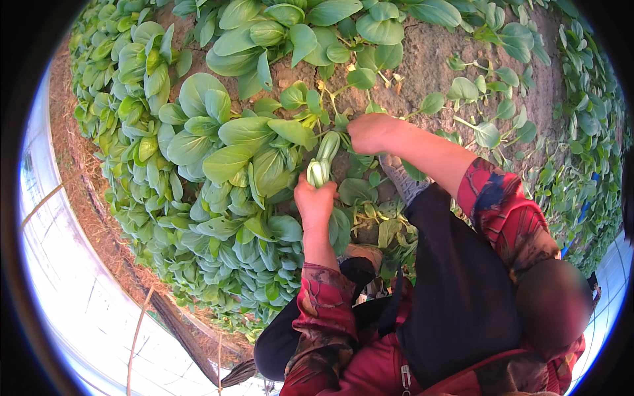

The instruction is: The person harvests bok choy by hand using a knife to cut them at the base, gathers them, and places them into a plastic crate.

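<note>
My left hand (316, 198) is closed around a leafy green plant with pale, thick stems, which looks like bok choy (318, 172); its cut or base end shows above my thumb. A second pale green stalk bunch (329, 145) lies just above it, touching it. Beside that, my right hand (369, 133) is bent down among small leaves near the soil, its fingertips largely hidden; whether it grips anything I cannot tell. Large bok choy leaves (247, 136) spread just left of both hands.
Dense leafy plants (237, 247) fill the left side. Brown soil (426, 54) with scattered small plants (488, 133) lies at the upper right. A grey shoe (402, 178) stands close to my right hand. Plastic sheeting (74, 267) and a dark wooden beam (181, 336) border the bed at left.
</note>
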{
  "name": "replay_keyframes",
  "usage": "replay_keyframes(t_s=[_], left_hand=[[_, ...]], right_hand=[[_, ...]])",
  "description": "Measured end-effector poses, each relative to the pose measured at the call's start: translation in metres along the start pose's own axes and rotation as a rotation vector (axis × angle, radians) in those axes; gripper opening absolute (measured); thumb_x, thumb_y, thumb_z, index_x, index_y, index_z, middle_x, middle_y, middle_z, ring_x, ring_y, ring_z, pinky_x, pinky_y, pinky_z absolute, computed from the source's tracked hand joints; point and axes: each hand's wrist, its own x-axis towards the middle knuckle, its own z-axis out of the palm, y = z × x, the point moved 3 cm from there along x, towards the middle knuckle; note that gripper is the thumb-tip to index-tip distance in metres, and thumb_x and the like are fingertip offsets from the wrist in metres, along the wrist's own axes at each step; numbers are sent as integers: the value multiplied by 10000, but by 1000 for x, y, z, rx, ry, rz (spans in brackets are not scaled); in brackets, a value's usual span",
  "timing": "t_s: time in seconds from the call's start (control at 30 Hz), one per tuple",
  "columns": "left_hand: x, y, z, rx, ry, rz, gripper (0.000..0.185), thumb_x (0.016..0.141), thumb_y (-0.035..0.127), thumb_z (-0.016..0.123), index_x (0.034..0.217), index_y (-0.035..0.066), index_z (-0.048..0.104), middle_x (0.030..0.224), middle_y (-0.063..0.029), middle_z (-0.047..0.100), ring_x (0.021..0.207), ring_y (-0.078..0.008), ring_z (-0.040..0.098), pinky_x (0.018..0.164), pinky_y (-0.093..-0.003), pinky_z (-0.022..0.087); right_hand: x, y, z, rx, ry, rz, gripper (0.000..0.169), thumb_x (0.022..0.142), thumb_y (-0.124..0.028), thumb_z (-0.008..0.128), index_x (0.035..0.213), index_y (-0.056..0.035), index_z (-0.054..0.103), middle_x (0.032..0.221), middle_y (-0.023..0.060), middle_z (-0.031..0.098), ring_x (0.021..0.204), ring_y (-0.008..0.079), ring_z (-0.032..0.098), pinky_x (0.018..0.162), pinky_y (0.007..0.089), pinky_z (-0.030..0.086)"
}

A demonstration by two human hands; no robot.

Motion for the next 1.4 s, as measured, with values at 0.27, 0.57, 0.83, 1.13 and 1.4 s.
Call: replay_keyframes(t_s=[0.27, 0.57, 0.83, 1.13, 1.4], left_hand=[[-6, 0, -14, -340, -26, -94, 388, 667, -68, 547, 1055, -72, 568, 947, -154, 662, 555, -191, 598, 535, -293, 518], [-34, 44, -29, -578, -284, -106, 447, 651, 12, 556, 1082, -106, 562, 1039, -208, 653, 556, -174, 614, 514, -255, 484], [-65, 70, -17, -571, -482, -21, 629, 646, -4, 587, 1253, -84, 442, 1020, -270, 631, 553, -224, 606, 532, -282, 491], [-85, 124, -17, -699, -407, 315, 792, 627, -69, 640, 1358, -49, 337, 1206, -288, 535, 1088, -308, 566, 918, -372, 446], [-59, 110, 29, -475, -450, 181, 553, 674, -56, 627, 1215, -27, 511, 1043, -44, 603, 927, -130, 580, 836, -275, 462]], right_hand=[[-2, 3, 15, 3, 105, 25, 268, 778, -145, 548, 993, -42, 671, 1025, 134, 661, 880, 279, 654, 716, 376, 525], [-44, 25, 29, 1513, 434, -283, 377, 844, -158, 664, 1175, -28, 539, 914, 43, 652, 437, 33, 448, 371, 188, 383], [-82, 21, 11, 1666, 407, -466, 383, 804, -71, 688, 1166, -42, 569, 911, 55, 668, 437, 21, 434, 367, 167, 344], [-144, 25, -2, 1519, 506, -552, 354, 708, -75, 788, 1020, -71, 620, 800, -5, 654, 518, 3, 501, 409, 158, 367], [-124, 24, -3, 1533, 417, -413, 269, 808, -219, 719, 981, -40, 617, 638, -18, 558, 422, 33, 450, 369, 210, 365]])
